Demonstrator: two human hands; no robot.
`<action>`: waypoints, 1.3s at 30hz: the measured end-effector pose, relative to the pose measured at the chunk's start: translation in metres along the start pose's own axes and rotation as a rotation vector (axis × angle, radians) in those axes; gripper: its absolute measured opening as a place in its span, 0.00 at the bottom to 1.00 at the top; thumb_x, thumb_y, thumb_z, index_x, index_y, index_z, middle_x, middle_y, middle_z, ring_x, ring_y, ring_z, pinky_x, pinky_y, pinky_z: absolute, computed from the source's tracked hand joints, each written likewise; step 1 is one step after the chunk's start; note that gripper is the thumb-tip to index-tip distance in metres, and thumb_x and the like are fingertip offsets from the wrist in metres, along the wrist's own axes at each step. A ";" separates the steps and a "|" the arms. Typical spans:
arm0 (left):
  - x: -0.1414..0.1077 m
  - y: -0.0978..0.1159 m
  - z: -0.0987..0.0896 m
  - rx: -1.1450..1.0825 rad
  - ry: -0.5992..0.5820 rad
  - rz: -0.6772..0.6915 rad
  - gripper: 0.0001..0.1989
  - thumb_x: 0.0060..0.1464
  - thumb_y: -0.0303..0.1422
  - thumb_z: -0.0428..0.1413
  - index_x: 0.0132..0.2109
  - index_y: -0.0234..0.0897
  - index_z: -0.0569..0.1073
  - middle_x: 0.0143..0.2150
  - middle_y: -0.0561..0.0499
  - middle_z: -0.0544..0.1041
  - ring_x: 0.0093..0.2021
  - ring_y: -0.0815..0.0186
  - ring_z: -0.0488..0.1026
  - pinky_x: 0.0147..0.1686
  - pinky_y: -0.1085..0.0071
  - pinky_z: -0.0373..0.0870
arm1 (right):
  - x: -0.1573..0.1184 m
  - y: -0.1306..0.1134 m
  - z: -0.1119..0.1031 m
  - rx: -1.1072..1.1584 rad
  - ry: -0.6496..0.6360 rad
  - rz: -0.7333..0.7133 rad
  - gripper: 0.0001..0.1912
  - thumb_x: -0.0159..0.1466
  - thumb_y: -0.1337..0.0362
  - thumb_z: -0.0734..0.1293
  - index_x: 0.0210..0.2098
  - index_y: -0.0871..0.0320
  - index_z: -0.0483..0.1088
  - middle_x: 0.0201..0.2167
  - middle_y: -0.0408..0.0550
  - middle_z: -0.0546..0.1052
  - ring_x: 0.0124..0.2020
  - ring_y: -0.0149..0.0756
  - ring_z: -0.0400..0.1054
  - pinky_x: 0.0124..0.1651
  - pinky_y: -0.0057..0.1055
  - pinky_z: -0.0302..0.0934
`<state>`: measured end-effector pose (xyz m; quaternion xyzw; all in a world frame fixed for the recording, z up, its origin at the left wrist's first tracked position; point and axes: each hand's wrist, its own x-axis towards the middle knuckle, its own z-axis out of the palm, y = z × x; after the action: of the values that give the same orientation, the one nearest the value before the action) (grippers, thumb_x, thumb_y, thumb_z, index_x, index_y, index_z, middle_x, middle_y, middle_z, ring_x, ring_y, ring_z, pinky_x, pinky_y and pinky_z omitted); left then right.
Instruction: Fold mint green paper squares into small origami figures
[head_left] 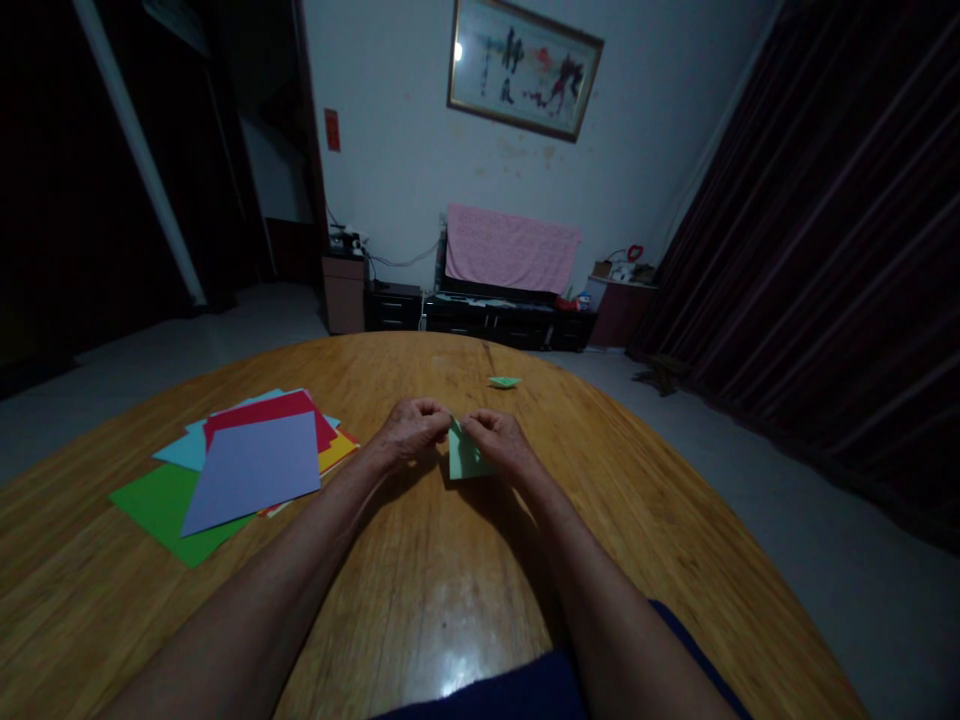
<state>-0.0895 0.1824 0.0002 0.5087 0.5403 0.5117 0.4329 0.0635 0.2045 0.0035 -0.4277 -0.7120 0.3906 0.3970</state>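
Note:
A small light green folded paper [466,458] is between my hands over the middle of the wooden table [420,560]. My left hand [415,428] pinches its upper left corner with thumb and forefinger. On the paper's upper right side, my right hand [496,436] is closed, its fingers covering that part. The two sets of fingertips almost meet at the paper's top edge. Beyond my right hand lies a small folded green paper piece [505,382] with pointed ends.
Left of my left arm lies a spread of coloured sheets, with a lilac sheet [259,470] on top, a red sheet [262,408] and a green sheet [161,505]. Past the table's far edge stands a low black cabinet [487,316].

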 end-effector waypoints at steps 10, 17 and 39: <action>-0.006 0.016 -0.011 -0.349 -0.244 -0.237 0.08 0.43 0.30 0.64 0.28 0.28 0.74 0.24 0.48 0.73 0.23 0.73 0.69 0.23 0.78 0.65 | -0.009 -0.012 -0.004 0.183 -0.069 0.212 0.10 0.54 0.60 0.64 0.22 0.59 0.64 0.18 0.40 0.63 0.18 0.26 0.53 0.21 0.26 0.46; -0.007 0.017 -0.007 -0.304 -0.231 -0.267 0.08 0.42 0.29 0.63 0.27 0.29 0.73 0.22 0.50 0.72 0.20 0.74 0.66 0.20 0.79 0.63 | -0.010 -0.014 -0.003 0.212 -0.051 0.226 0.09 0.53 0.61 0.64 0.20 0.59 0.64 0.16 0.39 0.63 0.17 0.25 0.52 0.21 0.25 0.46; -0.008 0.021 -0.015 -0.442 -0.267 -0.346 0.07 0.46 0.27 0.63 0.33 0.26 0.76 0.25 0.48 0.75 0.23 0.72 0.71 0.21 0.80 0.68 | -0.004 -0.005 -0.004 0.338 -0.125 0.258 0.08 0.53 0.61 0.65 0.23 0.60 0.67 0.19 0.42 0.66 0.18 0.26 0.55 0.22 0.26 0.47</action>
<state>-0.1010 0.1723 0.0223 0.3653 0.4328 0.4643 0.6809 0.0668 0.2005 0.0085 -0.4173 -0.5992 0.5777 0.3648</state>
